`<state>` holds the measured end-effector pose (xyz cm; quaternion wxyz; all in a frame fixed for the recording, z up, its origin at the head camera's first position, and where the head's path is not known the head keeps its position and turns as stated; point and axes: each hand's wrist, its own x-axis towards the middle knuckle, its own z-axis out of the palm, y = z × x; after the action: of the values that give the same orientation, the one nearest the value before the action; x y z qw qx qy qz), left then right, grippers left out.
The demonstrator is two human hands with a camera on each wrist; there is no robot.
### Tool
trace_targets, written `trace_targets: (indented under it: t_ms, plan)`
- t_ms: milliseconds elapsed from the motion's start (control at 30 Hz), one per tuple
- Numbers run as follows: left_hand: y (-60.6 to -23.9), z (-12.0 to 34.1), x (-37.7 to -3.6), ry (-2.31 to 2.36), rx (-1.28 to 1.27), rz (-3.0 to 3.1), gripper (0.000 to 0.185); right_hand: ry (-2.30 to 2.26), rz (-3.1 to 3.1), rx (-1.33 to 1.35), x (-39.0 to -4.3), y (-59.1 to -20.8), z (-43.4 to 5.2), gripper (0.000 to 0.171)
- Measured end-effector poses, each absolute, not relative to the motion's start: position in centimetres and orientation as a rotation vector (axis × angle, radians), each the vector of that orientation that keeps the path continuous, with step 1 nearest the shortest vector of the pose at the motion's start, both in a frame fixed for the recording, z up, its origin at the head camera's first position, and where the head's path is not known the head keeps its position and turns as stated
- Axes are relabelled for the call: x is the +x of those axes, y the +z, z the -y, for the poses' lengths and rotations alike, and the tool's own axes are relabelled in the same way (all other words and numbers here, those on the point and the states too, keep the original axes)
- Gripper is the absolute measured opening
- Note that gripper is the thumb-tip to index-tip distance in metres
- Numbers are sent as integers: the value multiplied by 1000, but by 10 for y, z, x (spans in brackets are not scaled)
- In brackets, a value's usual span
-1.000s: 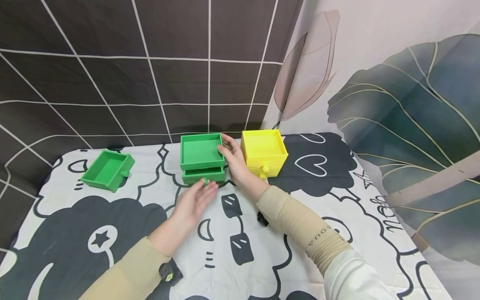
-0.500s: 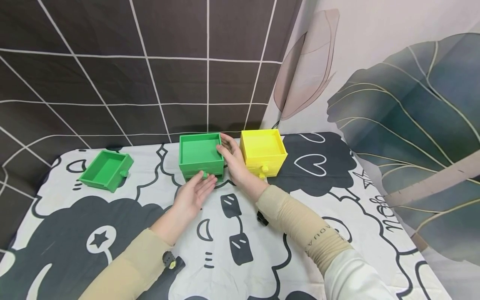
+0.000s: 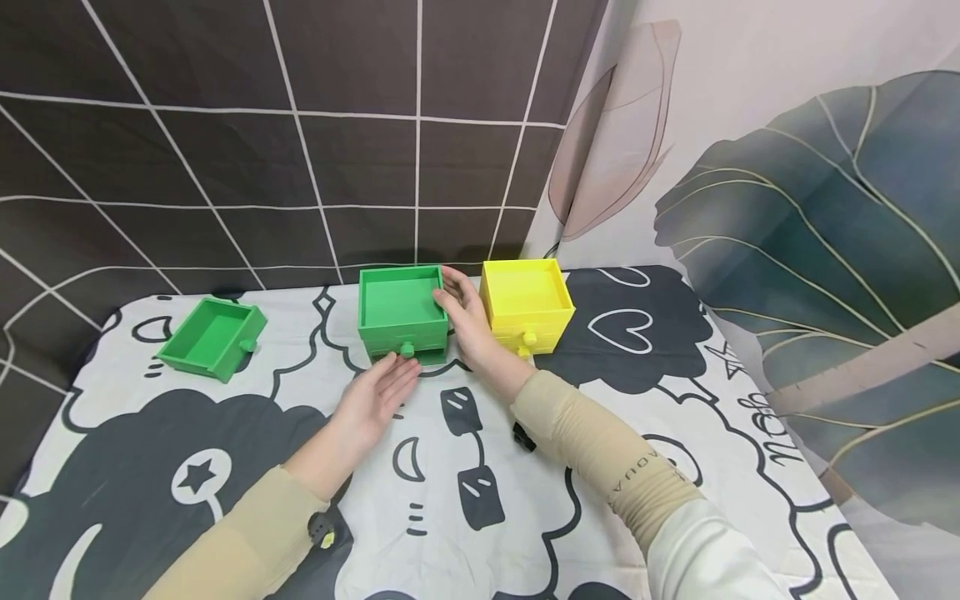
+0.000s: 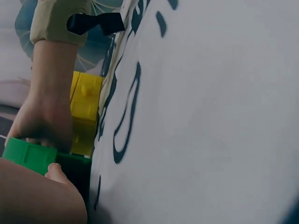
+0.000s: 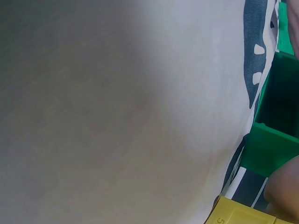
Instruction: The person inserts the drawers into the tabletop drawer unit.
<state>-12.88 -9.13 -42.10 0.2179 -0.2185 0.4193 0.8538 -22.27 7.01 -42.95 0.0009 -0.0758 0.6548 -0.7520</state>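
The green plastic drawer box [image 3: 402, 312], a square, matte, hard-edged case with an open tray on top and a small drawer below, stands near the far edge of the cloth-covered table [image 3: 675, 400]. The right hand [image 3: 467, 321] lies against the box's right side, fingers curled lightly round its upper rim and steadying it. The left hand [image 3: 372, 398] sits just in front of the box, palm up and fingers straight, holding nothing; its fingertips [image 3: 401, 372] are just below the round green drawer knob [image 3: 407, 348], and whether they touch it is hard to tell from the head view.

The box looks light and smooth, so it could skid back on the soft printed cloth if the drawer front is pushed without the right hand bracing it. A push off-centre could probably jam the drawer askew in its slot.

Just right of the box stands a yellow plastic drawer box [image 3: 527, 306] of the same shape. Well to the box's left lies a loose green plastic drawer tray [image 3: 212, 337] with its own knob.
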Motion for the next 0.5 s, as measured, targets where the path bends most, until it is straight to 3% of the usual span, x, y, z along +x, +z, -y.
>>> trace_targets:
  t_ms: [500]
  plan:
    - [-433, 141, -113, 2371, -614, -1104, 20, -2364, -2048, -196, -224, -429, -69, 52]
